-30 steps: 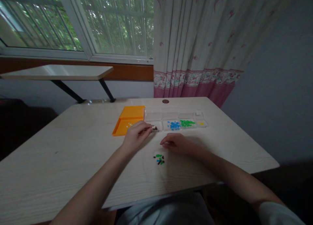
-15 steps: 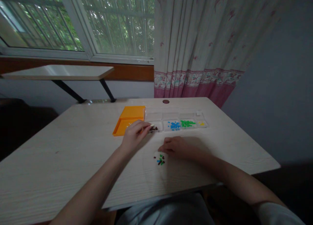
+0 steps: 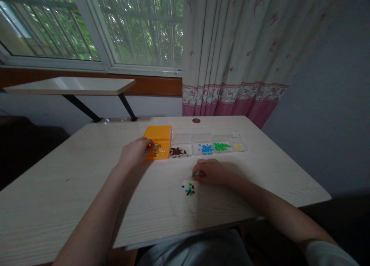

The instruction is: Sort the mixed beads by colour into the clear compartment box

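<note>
My left hand (image 3: 133, 153) lies over the left front part of the orange tray (image 3: 160, 135), fingers curled, their tips inside the tray next to several pale beads (image 3: 158, 150). What the fingers hold is hidden. My right hand (image 3: 210, 171) rests on the table with its fingertips pinched on a small green bead (image 3: 194, 176), just above a little heap of mixed beads (image 3: 189, 189). Behind it, touching the tray's right side, stands a clear compartment box (image 3: 202, 137) with brown beads (image 3: 177, 151), blue beads (image 3: 206, 147), green beads (image 3: 221, 145) and yellow beads (image 3: 237, 145).
The pale wooden table (image 3: 72, 181) has a round cable hole (image 3: 196, 120) at its far edge. A smaller table (image 3: 69, 85) stands under the window at the back left. A flowered curtain (image 3: 231, 54) hangs behind, with a grey wall on the right.
My left hand has moved left from the brown-bead compartment to the orange tray. My right hand has drawn slightly nearer the mixed heap and now pinches a green bead.
</note>
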`<state>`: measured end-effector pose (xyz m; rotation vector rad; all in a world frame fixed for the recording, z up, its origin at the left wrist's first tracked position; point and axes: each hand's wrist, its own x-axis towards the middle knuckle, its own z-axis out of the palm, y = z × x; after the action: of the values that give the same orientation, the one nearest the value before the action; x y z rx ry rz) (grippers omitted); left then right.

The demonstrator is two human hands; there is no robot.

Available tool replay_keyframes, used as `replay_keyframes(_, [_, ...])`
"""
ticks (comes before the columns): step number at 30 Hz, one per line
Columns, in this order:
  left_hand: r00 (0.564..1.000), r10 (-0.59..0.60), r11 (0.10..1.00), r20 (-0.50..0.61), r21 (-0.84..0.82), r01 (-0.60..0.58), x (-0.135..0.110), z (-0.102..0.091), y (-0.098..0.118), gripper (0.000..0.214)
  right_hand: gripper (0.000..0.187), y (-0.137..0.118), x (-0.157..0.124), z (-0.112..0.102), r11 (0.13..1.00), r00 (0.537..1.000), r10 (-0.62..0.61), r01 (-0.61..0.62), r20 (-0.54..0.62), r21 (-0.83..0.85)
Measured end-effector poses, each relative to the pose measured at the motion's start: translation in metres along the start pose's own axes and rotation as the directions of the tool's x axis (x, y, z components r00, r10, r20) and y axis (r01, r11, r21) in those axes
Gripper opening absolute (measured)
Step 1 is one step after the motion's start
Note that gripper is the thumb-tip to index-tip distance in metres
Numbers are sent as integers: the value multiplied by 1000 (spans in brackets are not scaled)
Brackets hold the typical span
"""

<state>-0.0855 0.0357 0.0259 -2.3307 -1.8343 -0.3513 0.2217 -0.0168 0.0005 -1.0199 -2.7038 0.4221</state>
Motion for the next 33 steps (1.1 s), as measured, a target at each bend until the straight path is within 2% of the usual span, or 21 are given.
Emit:
replay_keyframes(3, [997, -14, 999, 72, 36, 11, 0, 5, -7, 24, 15, 1, -1, -2, 1000, 1000, -12, 12, -16, -1])
replay_keyframes(5, [998, -3, 1000, 66, 26, 1, 0, 6, -4, 23, 17, 1, -2, -3, 1000, 1000, -27, 27, -11, 0])
replay_keyframes(8, [998, 66, 996, 18, -56, -65, -2, 5, 11, 23, 16, 2, -2, -5, 999, 999, -44, 44, 1, 8])
replay_keyframes(11, [983, 185, 958, -12, -222, -183, -7, 3, 39, 22, 15, 3, -1, -3, 999, 999, -39, 39, -1, 1])
replay_keyframes(15, [905, 425, 815, 5, -438, -380, -18, 6, 78, 20, 16, 4, 0, 1, 999, 998, -48, 47, -49, -28])
replay_keyframes(19, [814, 582, 684, -3, -540, -491, -26, 8, 101, 15, 14, 4, 1, 2, 999, 981, -40, 33, -190, -38])
replay_keyframes(21, [803, 595, 657, -31, -557, -508, -29, 7, 106, 16, 12, 4, 1, 2, 999, 966, -43, 35, -257, -33])
replay_keyframes(24, [815, 575, 651, -75, -561, -511, -30, 6, 107, 16, 12, 5, 1, 4, 998, 948, -63, 62, -312, -13])
replay_keyframes(33, [814, 563, 625, -145, -569, -534, -30, 9, 108, 11, 14, 2, 1, 3, 999, 949, -47, 52, -313, 10])
